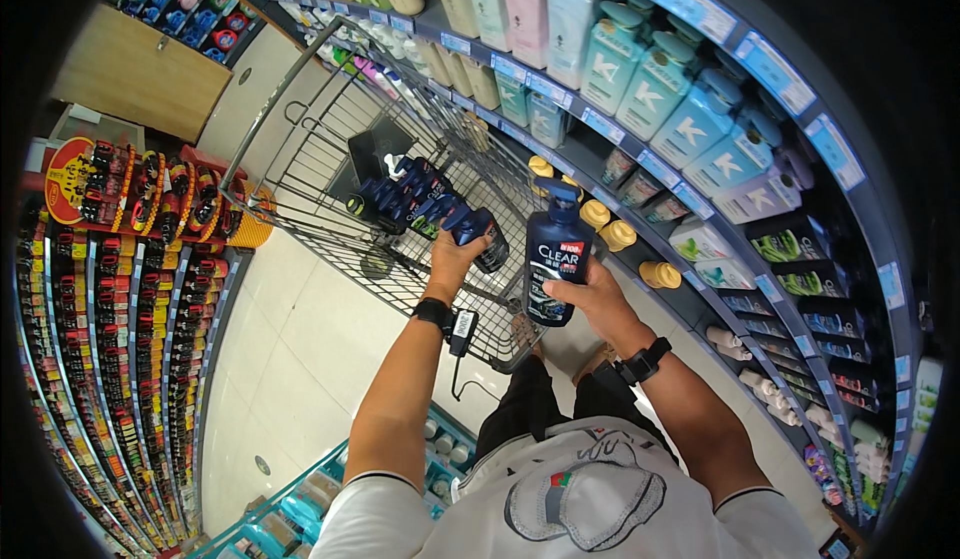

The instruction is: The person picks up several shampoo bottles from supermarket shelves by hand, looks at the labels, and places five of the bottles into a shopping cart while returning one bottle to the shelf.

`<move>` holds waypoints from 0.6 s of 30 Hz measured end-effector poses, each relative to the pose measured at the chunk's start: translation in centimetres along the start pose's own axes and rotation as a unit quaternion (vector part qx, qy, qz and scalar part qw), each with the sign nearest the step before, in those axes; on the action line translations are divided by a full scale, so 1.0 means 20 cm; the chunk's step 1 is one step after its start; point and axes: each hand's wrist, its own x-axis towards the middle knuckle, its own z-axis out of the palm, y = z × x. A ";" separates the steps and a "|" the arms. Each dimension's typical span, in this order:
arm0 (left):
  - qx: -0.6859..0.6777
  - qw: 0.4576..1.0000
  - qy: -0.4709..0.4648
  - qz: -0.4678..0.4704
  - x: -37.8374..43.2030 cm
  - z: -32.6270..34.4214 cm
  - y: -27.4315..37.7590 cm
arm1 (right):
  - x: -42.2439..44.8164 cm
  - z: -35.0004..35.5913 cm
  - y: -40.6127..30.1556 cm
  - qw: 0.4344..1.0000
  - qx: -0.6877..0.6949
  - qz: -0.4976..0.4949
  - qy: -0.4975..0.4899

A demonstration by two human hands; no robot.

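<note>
In my right hand (590, 294) is a dark blue Clear shampoo pump bottle (556, 251), held upright with its label towards me, in front of the cart's near end. My left hand (455, 257) grips another dark blue pump bottle (480, 232) over the wire shopping cart (337, 116). Beyond that hand, several similar dark blue bottles (409, 191) stand grouped in the cart. One among them has a white pump (394, 165). A dark flat panel (375, 142) shows behind the group.
Along the right, a long shelf (577, 112) carries pastel pump bottles (645, 86), yellow-capped containers (619, 236) and dark boxes (795, 247). On the left stands a rack of packed goods (112, 349). A teal-edged display (300, 499) is near my left elbow. Pale tiles (300, 334) cover the floor.
</note>
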 end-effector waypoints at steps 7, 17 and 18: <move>0.090 0.994 0.054 -0.042 0.20 -0.02 -0.42 | 0.18 0.00 0.20 0.998 -0.011 0.050 0.035; 0.069 0.993 0.100 -0.003 0.39 -0.08 -0.76 | 0.29 0.01 0.36 0.993 -0.031 0.094 0.059; 0.070 0.992 0.101 -0.005 0.39 -0.08 -0.78 | 0.30 0.01 0.38 0.994 -0.040 0.087 0.054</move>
